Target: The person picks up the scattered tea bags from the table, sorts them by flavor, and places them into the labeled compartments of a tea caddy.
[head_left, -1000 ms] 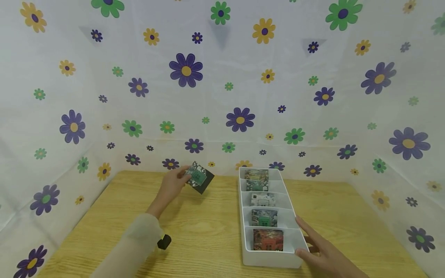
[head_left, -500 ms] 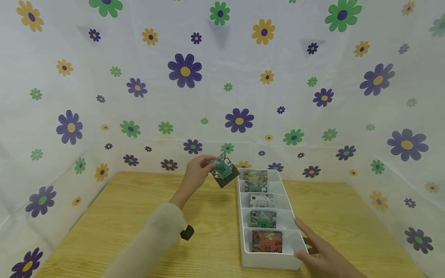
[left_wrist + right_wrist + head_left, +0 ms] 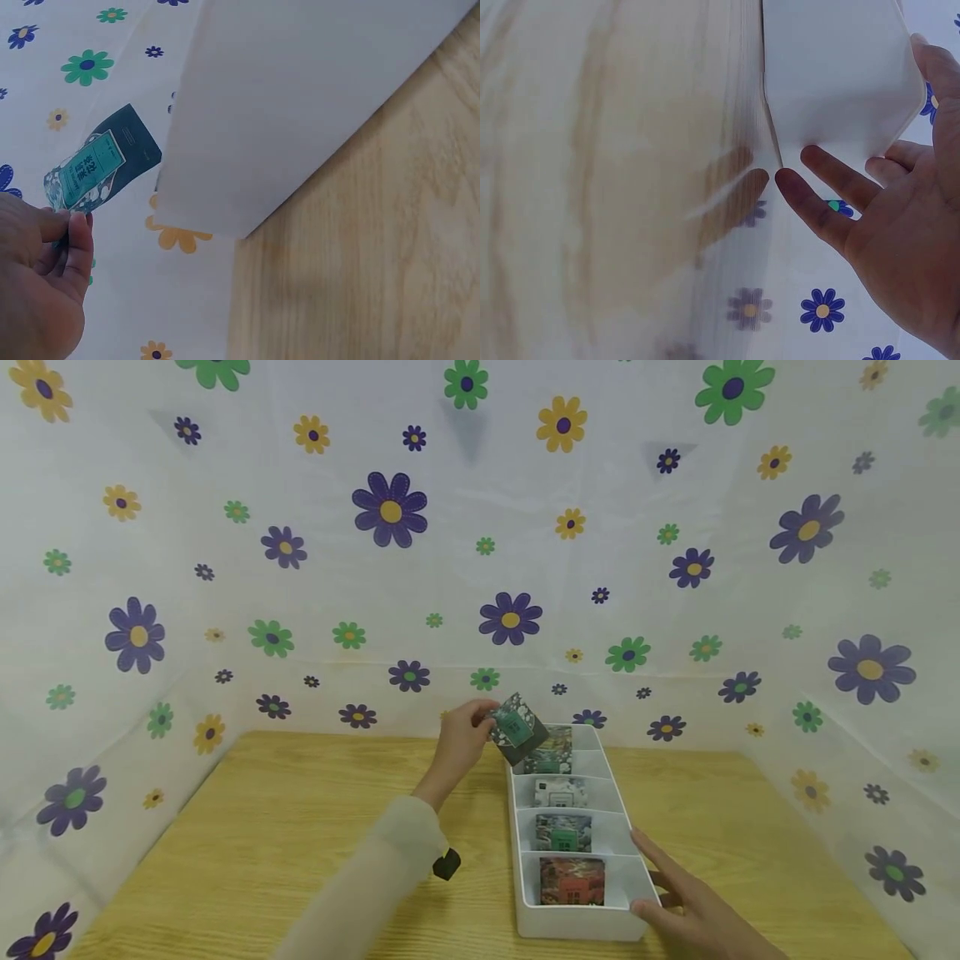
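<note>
My left hand (image 3: 463, 742) pinches a dark green tea sachet (image 3: 517, 729) with a teal label by its edge. The sachet is tilted above the back-left part of a white divided box (image 3: 581, 920). In the left wrist view, thumb and fingers hold the same sachet (image 3: 101, 161) beside the white box wall (image 3: 285, 97). At the box's front right corner, my right hand (image 3: 697, 906) touches the side and front rim. The right wrist view has that hand's (image 3: 900, 232) fingers spread, fairly straight, against the outer wall (image 3: 840, 90).
Sachets stand in the box's compartments: a red one (image 3: 572, 882) in front, a green-labelled one (image 3: 564, 833) behind it, then a whitish one (image 3: 560, 792). More are partly hidden at the back. The wooden table (image 3: 300, 827) meets a flowered cloth backdrop (image 3: 315, 602).
My left hand has carried the sachet rightward, from over the table to over the box's back left edge. My right hand has stayed at the box corner.
</note>
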The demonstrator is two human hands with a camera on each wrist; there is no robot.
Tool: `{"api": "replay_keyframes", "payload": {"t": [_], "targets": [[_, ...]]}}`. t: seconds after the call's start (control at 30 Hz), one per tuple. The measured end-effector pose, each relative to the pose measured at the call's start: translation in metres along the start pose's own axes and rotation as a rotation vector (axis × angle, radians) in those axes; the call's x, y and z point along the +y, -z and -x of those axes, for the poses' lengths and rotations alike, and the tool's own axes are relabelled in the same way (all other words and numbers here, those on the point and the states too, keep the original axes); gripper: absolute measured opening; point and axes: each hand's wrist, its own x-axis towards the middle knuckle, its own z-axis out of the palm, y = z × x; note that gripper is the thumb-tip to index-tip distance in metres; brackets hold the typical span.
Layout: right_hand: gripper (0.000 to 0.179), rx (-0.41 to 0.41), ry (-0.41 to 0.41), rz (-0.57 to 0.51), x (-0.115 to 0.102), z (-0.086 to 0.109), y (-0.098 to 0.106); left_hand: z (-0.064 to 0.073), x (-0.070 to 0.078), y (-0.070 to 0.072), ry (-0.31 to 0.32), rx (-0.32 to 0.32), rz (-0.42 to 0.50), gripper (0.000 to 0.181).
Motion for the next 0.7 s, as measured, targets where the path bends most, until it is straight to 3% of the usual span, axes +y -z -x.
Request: {"api": "replay_keyframes", "payload": {"t": [0.27,0.7], "targets": [[0.081,-0.006,0.001,-0.022,-0.001,-0.001,-0.001,0.003,-0.009,-0.015,-0.027,-0.035,-0.012,0.025],[0.081,-0.009,0.022,-0.04,0.0,0.0,-0.001,0.01,-0.005,-0.036,-0.099,-0.17,-0.117,0.021]]}}
